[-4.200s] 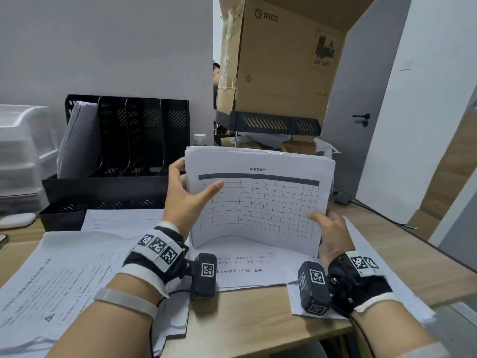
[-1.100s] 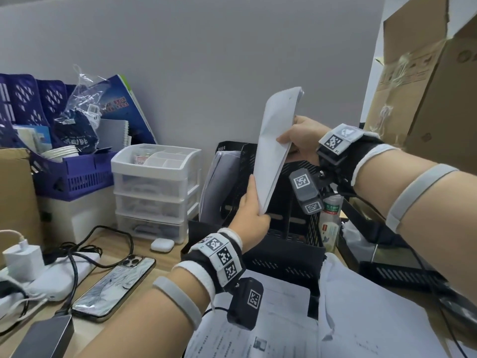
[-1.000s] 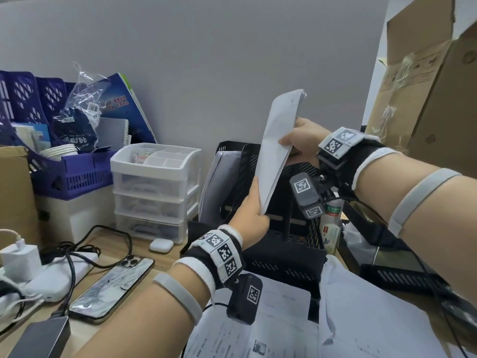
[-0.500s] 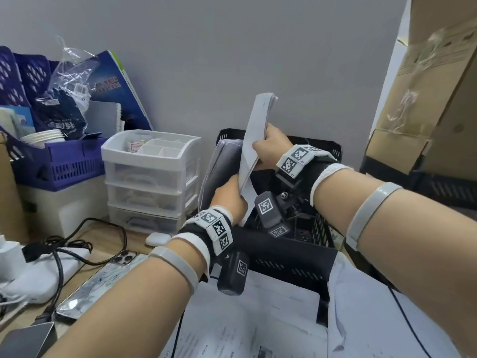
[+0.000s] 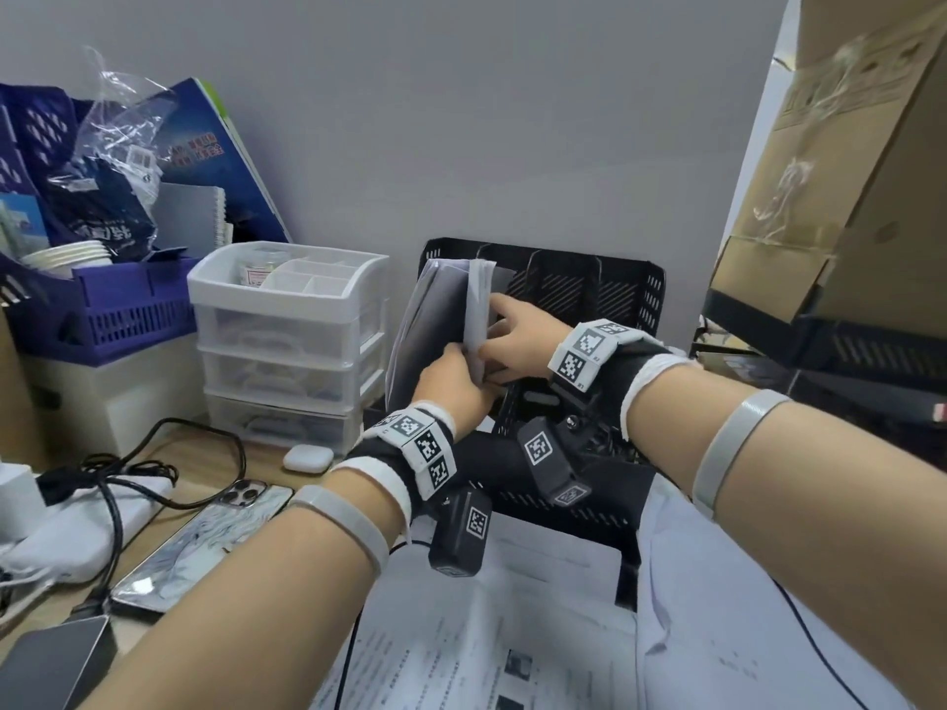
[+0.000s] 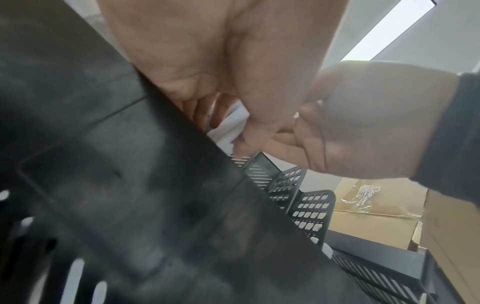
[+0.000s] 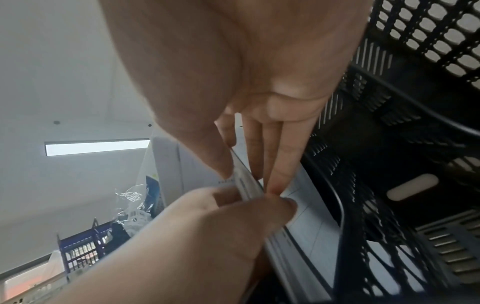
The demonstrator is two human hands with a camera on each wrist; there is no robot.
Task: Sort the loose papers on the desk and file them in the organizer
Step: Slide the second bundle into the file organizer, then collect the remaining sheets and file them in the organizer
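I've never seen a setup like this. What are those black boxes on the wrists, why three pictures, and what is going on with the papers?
No machine here: a person wears three cameras. The head view looks down on both arms; the black boxes under the wrists are the other two cameras, looking along the fingers. The left hand and right hand both pinch a sheaf of papers, lowering it into the black organizer beside papers already standing there. More sheets lie on the desk, with a phone and white drawers.
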